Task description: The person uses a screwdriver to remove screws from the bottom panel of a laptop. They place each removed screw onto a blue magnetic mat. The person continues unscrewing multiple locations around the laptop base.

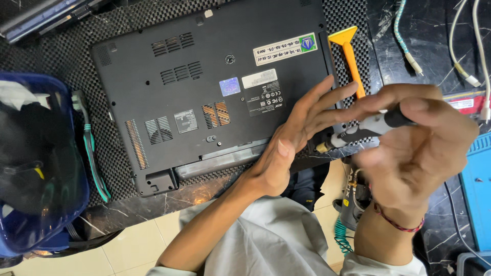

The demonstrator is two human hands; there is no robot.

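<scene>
Two bare hands work at the near right corner of a black laptop [204, 87] that lies upside down, its underside with vents and stickers facing up, on a dark dimpled mat [66, 61] spread over a black marble desk [434, 61].

The left hand [296, 138] is spread open, fingers straight and close together. It grips nothing: its palm and fingers press flat on the laptop's right edge near the near corner, seemingly to keep the case from sliding.

The right hand [414, 143] is closed around a slim grey and black electric screwdriver [365, 128], pinched between thumb and fingers like a pen. The tool lies almost level, its brass-coloured tip pointing left toward the laptop's near right corner, just beside the left palm. Whether the tip touches a screw cannot be told; the left hand hides that spot. A red cord bracelet [399, 221] circles the right wrist.

Around them: an orange plastic pry tool [349, 56] lies on the mat along the laptop's right edge, just beyond the left fingertips. Teal-handled tweezers [92, 153] lie on the mat near the laptop's left edge. A blue see-through container [36, 163] stands at the desk's left edge. Several cables [460, 46], white and braided teal, trail across the far right corner. A blue mat [478, 194] sits at the right edge. Part of another dark laptop [46, 15] shows at the far left corner.
</scene>
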